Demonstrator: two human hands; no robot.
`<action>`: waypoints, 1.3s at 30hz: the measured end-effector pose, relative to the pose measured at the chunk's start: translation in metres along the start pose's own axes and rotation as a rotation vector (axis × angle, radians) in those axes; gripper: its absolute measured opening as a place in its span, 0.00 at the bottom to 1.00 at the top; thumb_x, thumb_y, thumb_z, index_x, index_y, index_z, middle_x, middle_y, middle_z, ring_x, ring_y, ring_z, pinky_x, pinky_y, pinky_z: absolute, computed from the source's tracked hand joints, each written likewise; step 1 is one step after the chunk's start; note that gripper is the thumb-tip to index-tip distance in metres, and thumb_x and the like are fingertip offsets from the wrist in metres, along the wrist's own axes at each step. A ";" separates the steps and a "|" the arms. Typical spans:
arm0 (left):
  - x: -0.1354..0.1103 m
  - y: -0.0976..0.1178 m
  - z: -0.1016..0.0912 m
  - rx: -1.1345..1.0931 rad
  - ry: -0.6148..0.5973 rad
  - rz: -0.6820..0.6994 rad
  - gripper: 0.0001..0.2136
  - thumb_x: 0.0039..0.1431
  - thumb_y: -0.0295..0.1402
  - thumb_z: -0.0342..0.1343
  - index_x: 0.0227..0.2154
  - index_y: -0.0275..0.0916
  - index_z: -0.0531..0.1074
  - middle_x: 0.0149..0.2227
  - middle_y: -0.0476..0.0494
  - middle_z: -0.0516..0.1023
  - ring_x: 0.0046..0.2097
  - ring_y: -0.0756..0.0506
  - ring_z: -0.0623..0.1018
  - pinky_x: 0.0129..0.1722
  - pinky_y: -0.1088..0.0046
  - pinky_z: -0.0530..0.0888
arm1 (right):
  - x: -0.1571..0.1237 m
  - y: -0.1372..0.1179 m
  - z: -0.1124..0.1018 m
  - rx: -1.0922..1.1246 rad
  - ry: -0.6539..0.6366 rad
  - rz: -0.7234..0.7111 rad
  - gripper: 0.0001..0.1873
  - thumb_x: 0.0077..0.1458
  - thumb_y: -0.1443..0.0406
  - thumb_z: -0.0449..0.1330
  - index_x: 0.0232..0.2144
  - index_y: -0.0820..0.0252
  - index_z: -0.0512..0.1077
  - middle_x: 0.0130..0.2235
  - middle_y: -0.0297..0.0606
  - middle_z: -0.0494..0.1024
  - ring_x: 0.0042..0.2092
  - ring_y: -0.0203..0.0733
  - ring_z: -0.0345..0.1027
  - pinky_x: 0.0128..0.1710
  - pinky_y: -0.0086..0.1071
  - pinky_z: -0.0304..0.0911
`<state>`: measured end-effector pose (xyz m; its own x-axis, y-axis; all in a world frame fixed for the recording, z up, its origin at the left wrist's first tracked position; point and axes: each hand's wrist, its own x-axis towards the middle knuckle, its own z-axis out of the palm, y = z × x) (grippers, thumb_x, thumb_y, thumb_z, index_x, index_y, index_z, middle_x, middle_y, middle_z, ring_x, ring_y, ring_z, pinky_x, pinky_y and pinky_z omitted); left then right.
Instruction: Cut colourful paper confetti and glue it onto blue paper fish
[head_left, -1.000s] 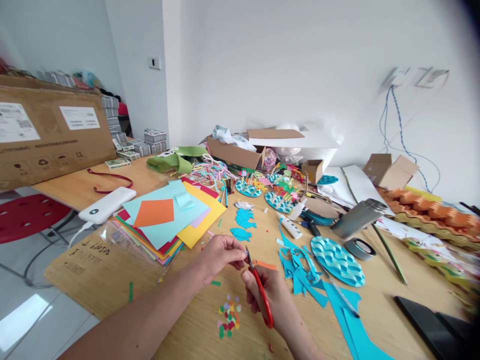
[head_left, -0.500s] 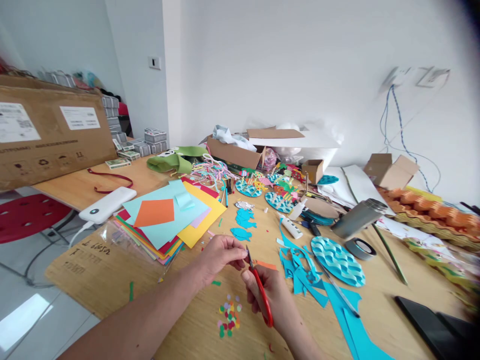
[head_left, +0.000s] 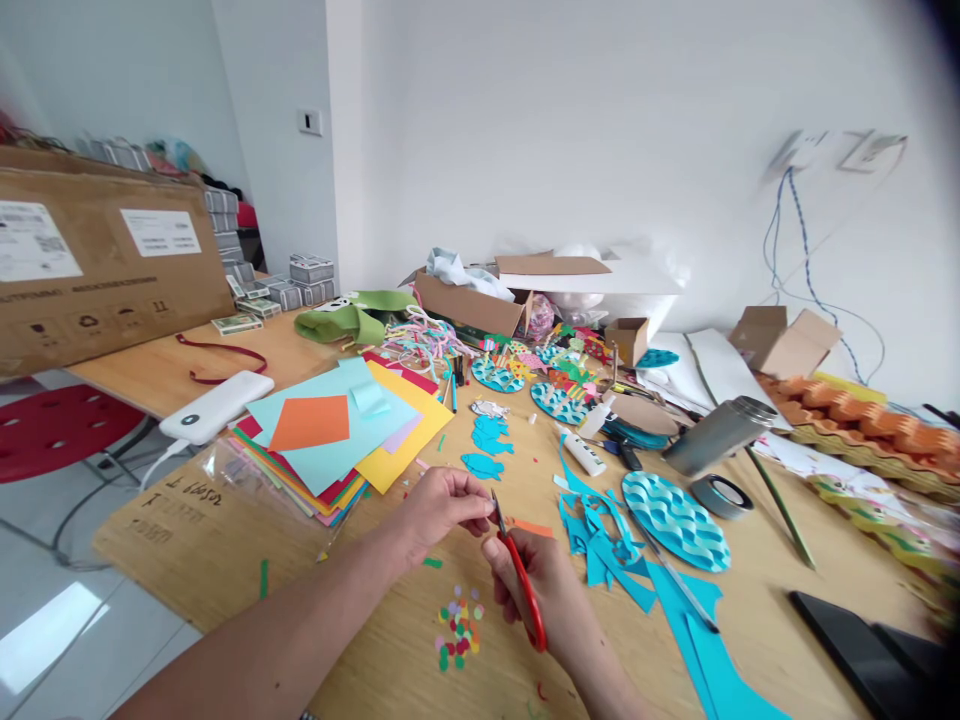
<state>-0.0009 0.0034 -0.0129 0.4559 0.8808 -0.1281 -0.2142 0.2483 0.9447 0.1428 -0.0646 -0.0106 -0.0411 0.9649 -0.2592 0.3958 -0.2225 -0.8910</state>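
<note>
In the head view, the right hand (head_left: 538, 578) is curled around slim metal scissors with red plastic handles (head_left: 519, 568), blades pointing away. The left hand (head_left: 448, 508) bends inward at the blade tips, fingers pinched together — whether on something is too small to tell. Left of the scissors lie round paper dots (head_left: 452, 648); beyond them, flat blue fish cutouts (head_left: 482, 467); to their right, ragged blue scraps (head_left: 600, 545) and a wavy-ridged oval (head_left: 675, 520).
</note>
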 end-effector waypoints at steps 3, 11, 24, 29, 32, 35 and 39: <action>-0.001 0.001 0.000 -0.017 -0.001 0.004 0.08 0.40 0.33 0.63 0.22 0.33 0.74 0.22 0.46 0.77 0.25 0.51 0.74 0.30 0.73 0.71 | 0.000 0.000 0.000 0.002 -0.003 -0.004 0.31 0.43 0.37 0.59 0.18 0.58 0.59 0.15 0.31 0.69 0.15 0.31 0.60 0.14 0.24 0.51; -0.001 0.004 0.000 -0.033 0.002 0.005 0.08 0.40 0.33 0.63 0.22 0.32 0.75 0.24 0.44 0.78 0.25 0.50 0.74 0.30 0.73 0.71 | 0.002 0.001 -0.001 0.009 -0.015 -0.002 0.30 0.44 0.39 0.59 0.19 0.57 0.59 0.16 0.31 0.69 0.15 0.32 0.60 0.14 0.24 0.51; -0.001 0.005 0.000 -0.018 0.019 0.009 0.08 0.40 0.33 0.63 0.22 0.32 0.75 0.24 0.44 0.79 0.25 0.50 0.74 0.31 0.72 0.71 | 0.000 -0.001 0.000 -0.014 -0.006 0.005 0.31 0.43 0.37 0.58 0.19 0.57 0.59 0.16 0.32 0.69 0.15 0.32 0.61 0.14 0.24 0.50; -0.001 0.004 -0.001 -0.014 0.011 0.016 0.08 0.41 0.34 0.63 0.23 0.32 0.75 0.24 0.44 0.79 0.25 0.50 0.74 0.31 0.72 0.71 | 0.000 -0.002 0.001 -0.002 -0.004 0.011 0.31 0.42 0.37 0.58 0.18 0.57 0.58 0.15 0.31 0.68 0.14 0.32 0.60 0.14 0.24 0.49; 0.000 0.004 -0.001 -0.020 0.011 0.016 0.09 0.40 0.34 0.63 0.22 0.32 0.75 0.24 0.44 0.78 0.25 0.50 0.74 0.31 0.72 0.71 | 0.001 -0.002 0.001 0.015 -0.010 0.014 0.31 0.42 0.37 0.59 0.18 0.57 0.59 0.15 0.31 0.68 0.14 0.31 0.60 0.14 0.24 0.50; 0.000 0.005 -0.002 -0.020 0.012 0.004 0.08 0.39 0.33 0.63 0.22 0.33 0.75 0.23 0.45 0.78 0.25 0.50 0.73 0.31 0.72 0.71 | 0.001 0.000 0.001 0.014 -0.007 0.007 0.31 0.43 0.37 0.58 0.18 0.57 0.60 0.14 0.31 0.68 0.14 0.32 0.60 0.14 0.24 0.50; 0.003 0.003 -0.005 0.000 -0.006 0.002 0.08 0.39 0.33 0.63 0.22 0.33 0.75 0.24 0.44 0.79 0.25 0.50 0.74 0.31 0.72 0.71 | -0.002 -0.001 -0.001 -0.015 -0.007 -0.009 0.30 0.44 0.39 0.59 0.18 0.58 0.61 0.15 0.32 0.69 0.15 0.32 0.61 0.14 0.24 0.51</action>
<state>-0.0049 0.0087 -0.0120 0.4609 0.8788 -0.1239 -0.2152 0.2461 0.9450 0.1432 -0.0658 -0.0086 -0.0513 0.9660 -0.2536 0.4092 -0.2113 -0.8877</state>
